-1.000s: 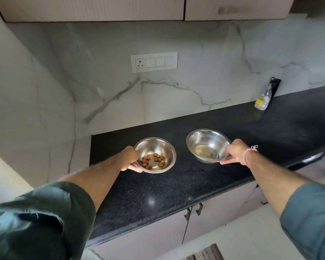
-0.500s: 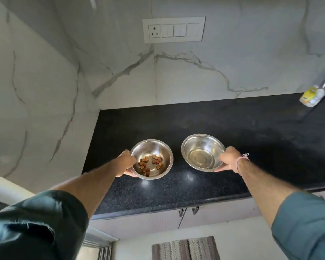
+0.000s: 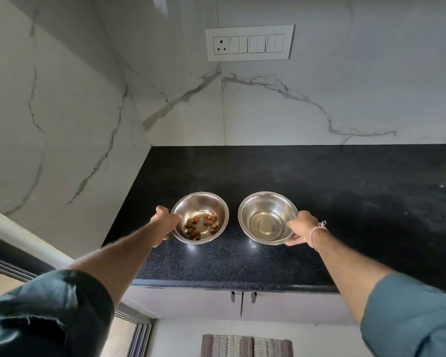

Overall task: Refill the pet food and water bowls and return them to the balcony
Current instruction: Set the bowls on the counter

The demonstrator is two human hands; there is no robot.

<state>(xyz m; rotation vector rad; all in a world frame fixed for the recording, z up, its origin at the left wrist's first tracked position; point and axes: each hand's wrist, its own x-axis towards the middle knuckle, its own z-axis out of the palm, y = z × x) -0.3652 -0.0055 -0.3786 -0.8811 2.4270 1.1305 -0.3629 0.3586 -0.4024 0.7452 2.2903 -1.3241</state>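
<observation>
The left hand [image 3: 165, 222] grips the left rim of the food bowl [image 3: 204, 203], fingers curled under the edge and thumb on top. The right hand [image 3: 303, 229] holds the right rim of the water bowl [image 3: 252, 210] in the same way, fingers wrapped beneath it. The two steel bowls sit side by side between the hands, close but not touching, over the near part of the black counter [image 3: 358, 202]. I cannot tell whether they rest on the stone or hang just above it.

In the bowl by the left hand lies only a small scatter of brown kibble [image 3: 200, 225], with most of the bottom bare. The bowl by the right hand seems to hold a shallow pool of water, far from full.

The task looks to be at an early stage: the bowls are at the counter, but neither appears refilled. No food bag or tap shows near either hand, so filling both bowls and carrying them to the balcony are left to do.
</observation>
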